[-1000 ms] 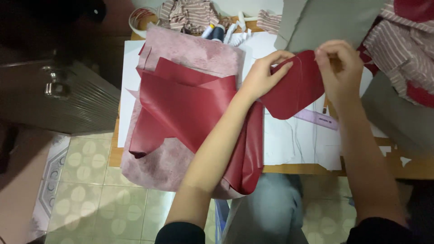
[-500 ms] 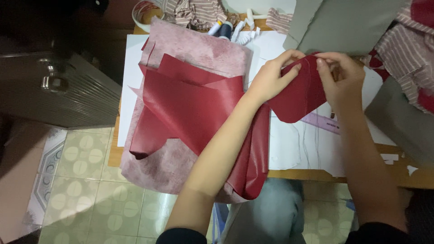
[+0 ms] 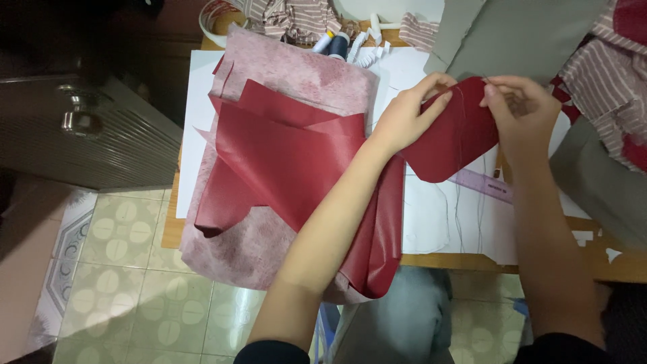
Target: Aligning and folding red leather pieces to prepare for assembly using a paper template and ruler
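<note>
You are holding a small rounded red leather piece [image 3: 450, 145] between your two hands, lifted a little above the white paper pattern [image 3: 438, 216] that is lying on the counter [image 3: 606, 264]. Your left hand [image 3: 408, 114] is pinching the upper left edge of the red piece, thumb on the front and fingers curled behind. Your right hand [image 3: 522, 111] is pinching its upper right edge, with the fingertips bunched tightly together; a fine thread [image 3: 480, 202] is hanging from the piece down over the paper, though you cannot tell from here whether those fingertips are also gripping a needle.

To the left of the red piece, a large sheet of dark red leather [image 3: 296, 182] is lying folded and creased on top of a pink mottled fabric sheet [image 3: 296, 74], and both are drooping over the near edge of the counter. Your left forearm is crossing over that big sheet. Just below the red piece, a lilac ruler [image 3: 482, 184] is resting on the paper. Above and to the left of it, thread spools [image 3: 332, 42] are standing beside striped cloth [image 3: 296, 15]. Above and to the right, a grey fabric panel [image 3: 526, 34] is lying flat, and more striped fabric [image 3: 606, 74] is piled at the far right.
</note>
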